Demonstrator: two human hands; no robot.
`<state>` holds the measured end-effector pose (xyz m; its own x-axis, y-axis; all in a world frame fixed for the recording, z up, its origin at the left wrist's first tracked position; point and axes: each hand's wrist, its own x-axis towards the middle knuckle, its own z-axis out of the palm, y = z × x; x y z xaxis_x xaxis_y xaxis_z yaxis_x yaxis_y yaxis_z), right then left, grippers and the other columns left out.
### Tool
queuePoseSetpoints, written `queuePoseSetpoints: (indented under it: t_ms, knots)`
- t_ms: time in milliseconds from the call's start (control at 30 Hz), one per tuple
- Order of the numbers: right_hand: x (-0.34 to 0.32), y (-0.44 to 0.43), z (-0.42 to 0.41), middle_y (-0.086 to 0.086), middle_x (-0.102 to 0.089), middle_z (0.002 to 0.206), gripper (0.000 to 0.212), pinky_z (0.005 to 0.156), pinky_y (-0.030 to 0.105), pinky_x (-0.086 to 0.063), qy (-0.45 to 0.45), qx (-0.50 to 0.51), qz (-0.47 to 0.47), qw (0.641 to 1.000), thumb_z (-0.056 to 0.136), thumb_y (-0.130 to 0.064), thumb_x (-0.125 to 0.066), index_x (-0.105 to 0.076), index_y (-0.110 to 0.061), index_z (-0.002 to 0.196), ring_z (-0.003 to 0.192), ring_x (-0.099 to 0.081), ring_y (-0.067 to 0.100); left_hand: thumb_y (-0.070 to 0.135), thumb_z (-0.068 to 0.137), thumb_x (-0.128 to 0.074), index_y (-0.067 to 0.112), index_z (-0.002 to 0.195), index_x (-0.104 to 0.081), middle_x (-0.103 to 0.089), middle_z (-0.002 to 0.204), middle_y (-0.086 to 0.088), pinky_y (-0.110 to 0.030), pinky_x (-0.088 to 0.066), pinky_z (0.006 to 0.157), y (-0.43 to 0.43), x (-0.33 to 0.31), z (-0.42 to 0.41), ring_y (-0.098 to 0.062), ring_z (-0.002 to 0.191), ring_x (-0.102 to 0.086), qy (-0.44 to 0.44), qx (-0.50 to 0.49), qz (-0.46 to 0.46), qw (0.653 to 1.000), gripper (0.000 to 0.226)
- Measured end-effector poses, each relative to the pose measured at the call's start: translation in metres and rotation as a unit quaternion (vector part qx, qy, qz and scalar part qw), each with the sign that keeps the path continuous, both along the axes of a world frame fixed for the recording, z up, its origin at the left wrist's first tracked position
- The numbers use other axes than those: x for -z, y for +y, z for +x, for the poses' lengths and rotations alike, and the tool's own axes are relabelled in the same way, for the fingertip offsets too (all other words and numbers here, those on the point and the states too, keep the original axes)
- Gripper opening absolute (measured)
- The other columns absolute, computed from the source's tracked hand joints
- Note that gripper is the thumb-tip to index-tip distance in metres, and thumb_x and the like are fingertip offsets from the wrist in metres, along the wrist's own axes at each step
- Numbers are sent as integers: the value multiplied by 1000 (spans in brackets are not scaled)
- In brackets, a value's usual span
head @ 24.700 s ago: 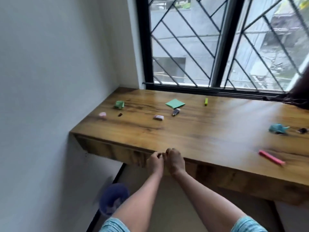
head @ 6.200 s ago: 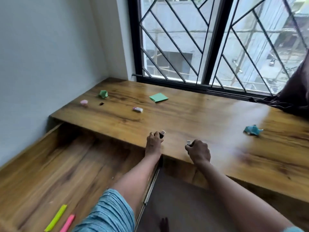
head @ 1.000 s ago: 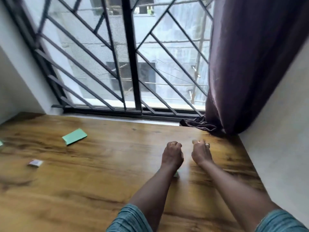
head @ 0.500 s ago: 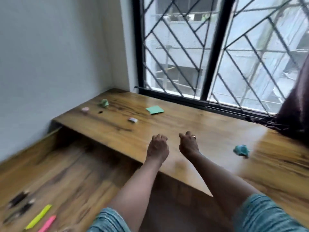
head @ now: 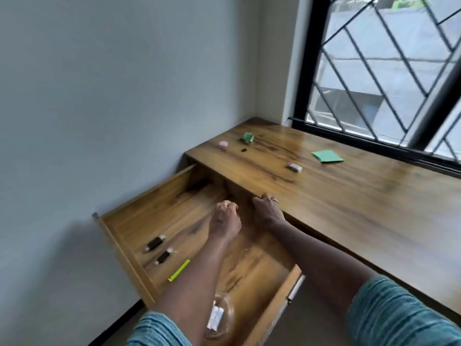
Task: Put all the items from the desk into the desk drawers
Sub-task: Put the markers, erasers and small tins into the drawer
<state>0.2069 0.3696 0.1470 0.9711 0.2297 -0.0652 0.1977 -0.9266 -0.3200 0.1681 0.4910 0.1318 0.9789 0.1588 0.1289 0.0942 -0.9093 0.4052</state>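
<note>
Fingers of the left hand (head: 225, 218) and right hand (head: 268, 211) are curled into fists, anything inside hidden, over the open wood-grain drawer (head: 154, 193). It holds two black tubes (head: 154, 243), a yellow-green marker (head: 179, 270) and a clear round dish (head: 220, 318). On the glossy wooden desk (head: 361, 208) lie a flat green sheet (head: 327, 156), crumpled green paper (head: 247, 137) and a pink eraser (head: 294, 167).

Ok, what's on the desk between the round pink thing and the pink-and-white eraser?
In the head view, one small dark piece lies between them, close to the round pink thing; the rest up to the eraser is bare desk.
</note>
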Motion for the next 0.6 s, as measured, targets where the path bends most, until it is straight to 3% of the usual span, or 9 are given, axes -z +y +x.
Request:
queuePoseSetpoints:
  t_ms: [333, 600]
  knots:
    - [23, 86, 94, 17, -39, 124, 31, 92, 43, -44, 52, 72, 87, 992, 95, -5, -36, -53, -9, 120, 119, -40, 39, 18, 96, -47, 15, 126, -55, -51, 132, -3, -27, -40, 105, 101, 11, 86, -18, 126, -43, 50, 10, 32, 998, 31]
    - [36, 82, 130, 17, -41, 126, 38, 91, 42, -46, 24, 101, 88, 991, 95, -1, -35, -51, -9, 128, 117, -42, 39, 19, 97, -46, 11, 132, -50, -49, 136, -6, -29, -38, 108, 127, 13, 193, -20, 129, -42, 62, 47, 40, 996, 35]
